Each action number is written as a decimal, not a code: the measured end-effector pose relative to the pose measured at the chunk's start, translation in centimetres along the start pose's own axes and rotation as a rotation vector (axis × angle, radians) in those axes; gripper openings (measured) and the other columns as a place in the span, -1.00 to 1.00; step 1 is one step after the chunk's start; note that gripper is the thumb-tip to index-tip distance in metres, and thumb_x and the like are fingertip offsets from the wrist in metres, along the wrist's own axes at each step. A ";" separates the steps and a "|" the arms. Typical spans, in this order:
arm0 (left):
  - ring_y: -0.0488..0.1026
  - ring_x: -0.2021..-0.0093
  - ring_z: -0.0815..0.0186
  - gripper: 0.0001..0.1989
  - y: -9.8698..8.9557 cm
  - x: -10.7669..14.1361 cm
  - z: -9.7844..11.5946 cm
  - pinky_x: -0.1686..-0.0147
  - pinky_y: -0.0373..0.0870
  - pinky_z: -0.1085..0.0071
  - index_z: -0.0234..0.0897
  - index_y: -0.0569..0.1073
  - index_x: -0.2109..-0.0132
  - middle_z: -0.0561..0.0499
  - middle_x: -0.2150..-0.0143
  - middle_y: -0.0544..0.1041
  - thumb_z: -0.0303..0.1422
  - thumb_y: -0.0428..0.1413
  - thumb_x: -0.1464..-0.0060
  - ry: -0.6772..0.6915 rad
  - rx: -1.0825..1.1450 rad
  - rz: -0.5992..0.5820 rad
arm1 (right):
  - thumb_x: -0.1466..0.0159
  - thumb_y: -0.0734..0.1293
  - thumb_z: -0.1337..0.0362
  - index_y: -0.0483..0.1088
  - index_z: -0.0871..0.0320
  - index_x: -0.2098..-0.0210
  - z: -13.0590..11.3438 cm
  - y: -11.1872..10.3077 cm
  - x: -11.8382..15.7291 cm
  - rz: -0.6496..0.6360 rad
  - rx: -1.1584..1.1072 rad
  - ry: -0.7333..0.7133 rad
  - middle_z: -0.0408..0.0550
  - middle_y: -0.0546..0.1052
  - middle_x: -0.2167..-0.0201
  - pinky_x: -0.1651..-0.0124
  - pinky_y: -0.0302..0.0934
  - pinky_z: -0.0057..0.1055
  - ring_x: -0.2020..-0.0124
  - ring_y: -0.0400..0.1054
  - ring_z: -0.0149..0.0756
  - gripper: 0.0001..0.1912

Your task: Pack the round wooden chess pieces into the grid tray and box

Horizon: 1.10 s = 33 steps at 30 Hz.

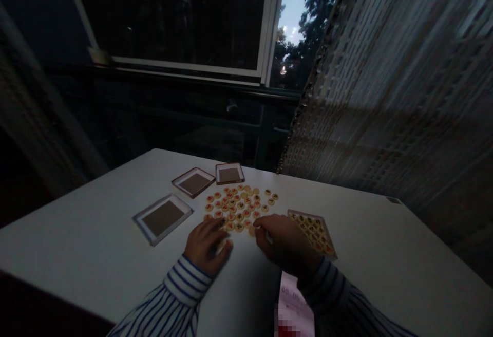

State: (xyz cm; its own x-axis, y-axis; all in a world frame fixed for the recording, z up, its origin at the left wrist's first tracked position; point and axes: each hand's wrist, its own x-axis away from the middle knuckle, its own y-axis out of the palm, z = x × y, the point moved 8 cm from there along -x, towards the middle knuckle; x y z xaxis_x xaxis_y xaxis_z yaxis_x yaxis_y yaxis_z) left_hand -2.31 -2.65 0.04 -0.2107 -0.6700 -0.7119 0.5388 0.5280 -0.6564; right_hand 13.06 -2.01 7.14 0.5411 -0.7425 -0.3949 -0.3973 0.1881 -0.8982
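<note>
1. Three shallow rectangular trays lie to the left of the left hand and beyond it, perhaps to leave both hands working room.
2. Left hand is open, palm down, thumb apart from curved fingers at the near edge of the discs; if it touches one, I cannot tell.
3. Loose xiangqi discs lie beyond both hands, many face up, so probably their characters can be read.
4. Right hand is half curled near the closest discs; its grip is unclear.
5. Just right of it, a disc-filled tray seems within easy reach.
</note>
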 end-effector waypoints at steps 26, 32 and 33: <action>0.14 -0.08 -0.02 -0.76 1.8 1.4 -0.3 0.04 0.06 -0.09 -0.09 0.47 0.26 -0.05 -0.09 0.29 -0.23 0.08 0.17 -0.040 -0.201 -0.069 | -0.14 0.14 0.38 0.35 0.15 0.37 0.1 5.6 1.2 -0.150 0.087 -0.055 -0.09 0.44 0.47 0.35 0.02 -0.43 0.41 0.27 -0.35 -0.83; 0.15 -0.07 -0.04 -0.78 1.9 1.3 -0.3 0.06 0.08 -0.10 -0.10 0.48 0.29 -0.08 -0.07 0.30 -0.24 0.08 0.18 -0.033 -0.220 -0.086 | -0.14 0.13 0.37 0.34 0.14 0.38 0.3 5.7 1.3 -0.154 0.087 -0.060 -0.10 0.44 0.48 0.34 0.03 -0.43 0.41 0.28 -0.35 -0.84; 0.16 -0.06 -0.03 -0.78 2.0 1.3 -0.3 0.06 0.09 -0.09 -0.10 0.49 0.30 -0.08 -0.07 0.30 -0.24 0.08 0.17 -0.031 -0.221 -0.090 | -0.14 0.13 0.37 0.34 0.14 0.39 0.3 5.8 1.3 -0.154 0.088 -0.059 -0.10 0.44 0.48 0.34 0.03 -0.43 0.42 0.28 -0.35 -0.83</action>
State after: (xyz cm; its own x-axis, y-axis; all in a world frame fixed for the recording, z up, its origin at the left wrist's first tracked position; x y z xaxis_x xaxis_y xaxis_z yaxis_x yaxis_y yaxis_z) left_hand -1.76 -2.37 -2.28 -0.2226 -0.7332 -0.6425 0.3268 0.5648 -0.7578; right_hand 11.71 -1.66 1.41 0.6344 -0.7280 -0.2601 -0.2417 0.1328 -0.9612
